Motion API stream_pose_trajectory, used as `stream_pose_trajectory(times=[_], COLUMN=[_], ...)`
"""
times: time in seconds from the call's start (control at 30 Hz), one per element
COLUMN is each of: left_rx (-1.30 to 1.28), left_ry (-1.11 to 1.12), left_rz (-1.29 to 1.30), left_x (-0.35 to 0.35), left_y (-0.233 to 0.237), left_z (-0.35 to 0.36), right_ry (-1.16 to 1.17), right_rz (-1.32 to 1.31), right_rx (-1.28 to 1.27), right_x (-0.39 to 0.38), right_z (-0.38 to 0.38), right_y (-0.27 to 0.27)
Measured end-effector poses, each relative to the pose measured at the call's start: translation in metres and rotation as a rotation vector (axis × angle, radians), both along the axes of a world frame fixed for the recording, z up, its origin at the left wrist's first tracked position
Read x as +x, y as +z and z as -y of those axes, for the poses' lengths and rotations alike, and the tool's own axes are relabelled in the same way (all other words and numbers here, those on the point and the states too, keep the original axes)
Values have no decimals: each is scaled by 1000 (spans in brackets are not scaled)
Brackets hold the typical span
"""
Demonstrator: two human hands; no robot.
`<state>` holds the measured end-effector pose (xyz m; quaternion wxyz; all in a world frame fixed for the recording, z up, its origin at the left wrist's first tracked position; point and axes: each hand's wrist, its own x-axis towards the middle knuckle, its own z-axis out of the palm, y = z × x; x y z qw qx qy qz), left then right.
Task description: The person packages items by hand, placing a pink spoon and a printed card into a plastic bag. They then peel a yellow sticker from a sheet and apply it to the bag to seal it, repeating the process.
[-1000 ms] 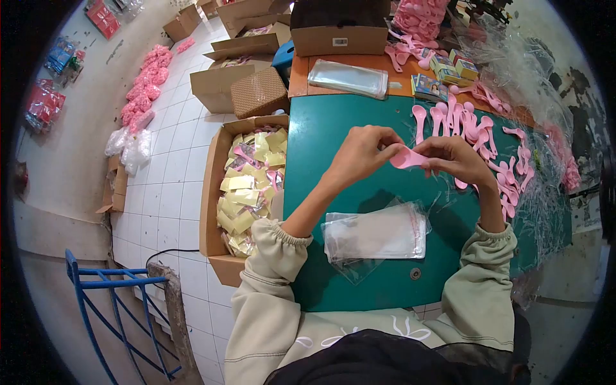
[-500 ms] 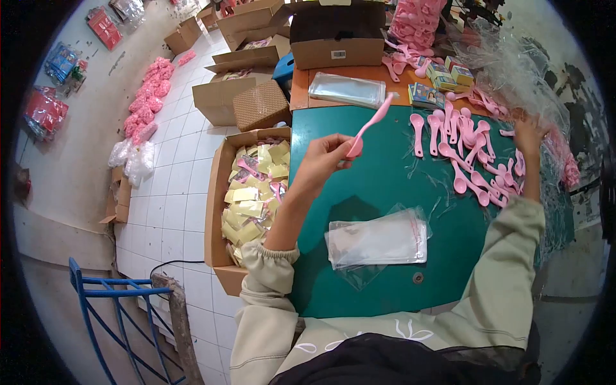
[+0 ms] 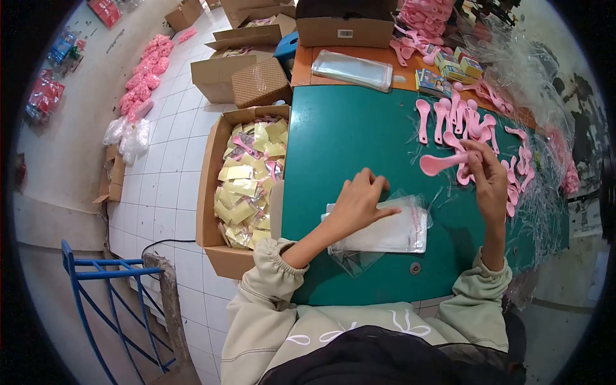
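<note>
A stack of clear plastic bags (image 3: 385, 234) lies on the green tabletop (image 3: 340, 141). Over its upper left part is my left hand (image 3: 360, 200), fingers apart and holding nothing; whether it touches the bags I cannot tell. My right hand (image 3: 487, 170) pinches the handle of a pink spoon (image 3: 439, 163), whose bowl points left above the table. Behind and beside that hand, many loose pink spoons (image 3: 422, 120) are spread over the table's right part.
Left of the table stands an open carton (image 3: 208, 186) full of small yellow-and-clear packets (image 3: 240, 186). At the back are more plastic sleeves (image 3: 353, 69), a brown box (image 3: 343, 32) and small printed boxes (image 3: 433, 83). Crumpled clear plastic (image 3: 526, 70) lies at the right.
My left hand has come down to the bags and no longer holds a spoon. My right hand has moved left from the far right edge and now holds a pink spoon. The view has shifted slightly.
</note>
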<state>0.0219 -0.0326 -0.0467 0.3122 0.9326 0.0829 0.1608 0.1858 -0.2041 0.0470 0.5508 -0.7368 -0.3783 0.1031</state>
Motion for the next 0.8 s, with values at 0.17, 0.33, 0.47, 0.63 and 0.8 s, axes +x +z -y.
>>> stream_pose_trajectory(times=[0.17, 0.33, 0.47, 0.63, 0.8], left_rx=[-327, -652, -1035, -1134, -1200], left_ry=[-127, -193, -201, -165, -117], left_rz=[-60, 15, -85, -128, -84], left_x=[6, 2, -4, -7, -6], left_y=[-12, -6, 2, 11, 15], left_z=[-10, -14, -16, -17, -16], right_ry=[-112, -174, -139, -118, -93], right_rz=[59, 192, 103, 59, 71], right_rx=[-27, -42, -5, 136, 90], right_x=[-10, -12, -21, -32, -41], right_z=[1, -4, -13, -21, -25], right_y=[-2, -9, -8, -5, -5])
